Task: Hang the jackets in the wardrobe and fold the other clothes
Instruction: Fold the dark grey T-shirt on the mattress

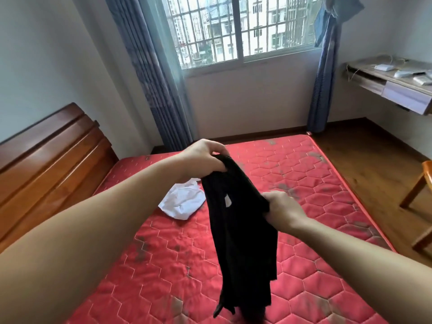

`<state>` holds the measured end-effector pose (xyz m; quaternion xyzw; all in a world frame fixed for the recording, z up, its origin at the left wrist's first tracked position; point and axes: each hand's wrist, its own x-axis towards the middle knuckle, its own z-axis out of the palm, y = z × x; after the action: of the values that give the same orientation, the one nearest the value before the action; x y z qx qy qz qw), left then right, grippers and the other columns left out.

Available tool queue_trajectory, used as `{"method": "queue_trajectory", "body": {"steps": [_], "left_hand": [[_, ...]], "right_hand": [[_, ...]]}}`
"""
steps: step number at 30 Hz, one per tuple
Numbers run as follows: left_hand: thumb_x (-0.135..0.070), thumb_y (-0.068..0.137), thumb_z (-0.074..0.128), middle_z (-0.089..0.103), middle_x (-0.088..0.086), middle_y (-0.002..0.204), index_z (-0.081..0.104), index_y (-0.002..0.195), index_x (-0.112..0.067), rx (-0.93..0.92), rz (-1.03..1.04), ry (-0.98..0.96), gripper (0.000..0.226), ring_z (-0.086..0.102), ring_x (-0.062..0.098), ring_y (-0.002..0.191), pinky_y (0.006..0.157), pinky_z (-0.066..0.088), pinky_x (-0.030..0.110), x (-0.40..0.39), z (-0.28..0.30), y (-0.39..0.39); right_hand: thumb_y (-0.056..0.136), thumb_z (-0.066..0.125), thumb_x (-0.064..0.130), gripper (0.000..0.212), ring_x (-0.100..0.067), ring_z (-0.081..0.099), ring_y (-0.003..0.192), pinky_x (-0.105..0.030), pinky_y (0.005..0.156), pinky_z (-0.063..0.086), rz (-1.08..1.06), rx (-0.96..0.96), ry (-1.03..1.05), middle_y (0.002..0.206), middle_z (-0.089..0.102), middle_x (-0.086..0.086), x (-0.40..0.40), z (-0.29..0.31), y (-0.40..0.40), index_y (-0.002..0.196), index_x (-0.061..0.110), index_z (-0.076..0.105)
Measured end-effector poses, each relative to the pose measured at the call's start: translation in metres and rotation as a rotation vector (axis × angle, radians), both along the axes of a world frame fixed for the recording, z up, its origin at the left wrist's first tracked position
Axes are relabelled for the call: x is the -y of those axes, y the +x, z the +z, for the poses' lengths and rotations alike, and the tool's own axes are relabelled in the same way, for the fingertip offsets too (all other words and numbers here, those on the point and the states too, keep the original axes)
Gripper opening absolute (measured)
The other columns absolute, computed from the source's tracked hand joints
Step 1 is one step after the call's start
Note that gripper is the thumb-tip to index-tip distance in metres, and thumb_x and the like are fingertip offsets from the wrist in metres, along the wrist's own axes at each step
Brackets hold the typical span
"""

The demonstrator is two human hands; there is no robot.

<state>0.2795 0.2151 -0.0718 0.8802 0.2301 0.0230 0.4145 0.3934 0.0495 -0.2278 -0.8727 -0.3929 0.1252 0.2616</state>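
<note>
A black garment [243, 242] hangs in the air above the red mattress [315, 183], bunched and drooping down toward its near edge. My left hand [205, 157] grips the garment's top end. Lower and to the right, my right hand [282, 209] pinches its right edge. A small white label shows on the black cloth. A crumpled white garment [182, 202] lies on the mattress just left of the black one, partly hidden behind it.
A wooden headboard [46, 160] runs along the left. Ahead is a barred window [233, 31] with blue curtains [152, 78]. A wall desk [392, 85] with small items is at right, a wooden chair [418, 202] below it on the wood floor.
</note>
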Motion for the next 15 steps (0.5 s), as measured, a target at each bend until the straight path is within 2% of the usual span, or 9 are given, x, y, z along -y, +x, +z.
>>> {"method": "queue_trajectory", "body": {"steps": [3, 5, 7, 9, 11, 13, 15], "left_hand": [[0.0, 0.079, 0.06, 0.062, 0.006, 0.069, 0.07, 0.067, -0.023, 0.077, 0.169, 0.041, 0.027, 0.056, 0.021, 0.065, 0.063, 0.046, 0.033, -0.03, 0.0, -0.015], [-0.001, 0.078, 0.057, 0.059, 0.007, 0.069, 0.071, 0.07, -0.022, 0.068, 0.229, 0.09, 0.027, 0.054, 0.021, 0.065, 0.06, 0.047, 0.032, -0.045, -0.003, -0.025], [0.001, 0.082, 0.051, 0.059, 0.007, 0.073, 0.07, 0.083, -0.021, -0.056, 0.226, 0.166, 0.029, 0.059, 0.02, 0.062, 0.054, 0.053, 0.029, -0.053, -0.011, -0.033], [0.004, 0.086, 0.041, 0.061, 0.007, 0.08, 0.068, 0.099, -0.02, -0.238, 0.167, 0.207, 0.038, 0.063, 0.019, 0.06, 0.05, 0.056, 0.03, -0.054, -0.019, -0.038], [0.009, 0.085, 0.031, 0.061, 0.006, 0.081, 0.065, 0.105, -0.023, -0.337, 0.097, 0.202, 0.051, 0.063, 0.019, 0.059, 0.054, 0.057, 0.032, -0.05, -0.027, -0.038], [0.012, 0.079, 0.03, 0.057, 0.002, 0.068, 0.065, 0.091, -0.019, -0.34, 0.074, 0.238, 0.049, 0.059, 0.017, 0.055, 0.058, 0.058, 0.033, -0.048, -0.036, -0.035], [0.012, 0.075, 0.031, 0.055, 0.002, 0.066, 0.064, 0.081, -0.011, -0.34, 0.068, 0.23, 0.04, 0.059, 0.017, 0.053, 0.06, 0.056, 0.033, -0.045, -0.047, -0.032]], "right_hand": [[0.081, 0.05, 0.013, 0.018, -0.027, 0.066, 0.089, -0.031, 0.065, 0.048, -0.019, 0.17, -0.477, 0.095, 0.063, 0.002, 0.026, -0.004, 0.025, 0.09, 0.02, 0.063], [0.077, 0.047, 0.004, 0.024, -0.026, 0.069, 0.073, -0.029, 0.055, 0.05, -0.055, 0.061, -0.677, 0.088, 0.068, -0.006, 0.041, 0.009, 0.04, 0.089, 0.012, 0.065], [0.076, 0.041, -0.003, 0.031, -0.026, 0.069, 0.056, -0.028, 0.043, 0.052, -0.125, -0.13, -0.701, 0.075, 0.068, -0.015, 0.048, 0.03, 0.061, 0.093, -0.003, 0.067], [0.079, 0.039, -0.006, 0.031, -0.028, 0.069, 0.054, -0.028, 0.041, 0.052, -0.21, -0.22, -0.55, 0.07, 0.07, -0.019, 0.047, 0.059, 0.077, 0.093, -0.008, 0.067], [0.084, 0.042, -0.007, 0.024, -0.031, 0.071, 0.062, -0.03, 0.044, 0.053, -0.318, -0.368, -0.222, 0.076, 0.071, -0.021, 0.043, 0.084, 0.088, 0.091, -0.006, 0.066], [0.09, 0.04, -0.007, 0.025, -0.032, 0.069, 0.068, -0.034, 0.05, 0.055, -0.416, -0.581, 0.097, 0.081, 0.069, -0.02, 0.037, 0.098, 0.089, 0.093, -0.001, 0.064], [0.09, 0.037, -0.008, 0.031, -0.032, 0.067, 0.071, -0.038, 0.054, 0.056, -0.472, -0.711, 0.289, 0.082, 0.067, -0.018, 0.029, 0.102, 0.081, 0.089, 0.003, 0.065]]}}
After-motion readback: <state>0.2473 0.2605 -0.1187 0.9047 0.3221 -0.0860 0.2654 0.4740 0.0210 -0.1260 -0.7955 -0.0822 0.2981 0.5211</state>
